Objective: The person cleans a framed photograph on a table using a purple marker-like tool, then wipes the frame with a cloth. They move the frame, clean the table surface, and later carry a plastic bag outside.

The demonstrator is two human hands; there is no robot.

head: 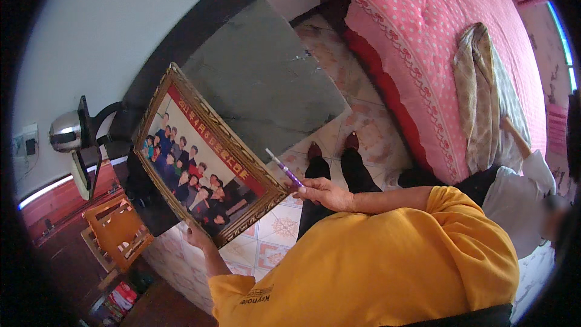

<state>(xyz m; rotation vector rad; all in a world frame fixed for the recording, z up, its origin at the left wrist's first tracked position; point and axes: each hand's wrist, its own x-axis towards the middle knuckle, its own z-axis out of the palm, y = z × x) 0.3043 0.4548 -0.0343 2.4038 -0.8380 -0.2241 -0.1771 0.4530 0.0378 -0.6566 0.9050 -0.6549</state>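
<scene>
A framed group photograph (199,154) with an ornate gold-brown frame is tilted in front of me. My left hand (198,236) grips its lower edge near the near corner. In my right hand (324,194) is a purple pen-like tool (288,171) with a whitish tip, held beside the frame's right corner. The tip points up and left, over the dark grey tabletop (268,72). Whether my right fingers also touch the frame is hard to tell. The photograph shows several people below a red banner that bears writing.
A pink dotted bedspread (422,54) covers a bed at the right, with a patterned cloth (476,95) on it. Another person (517,204) sits at the far right. A metal kettle (66,131) and a wooden chair (115,231) are at the left. Tiled floor (367,122) lies beyond the table.
</scene>
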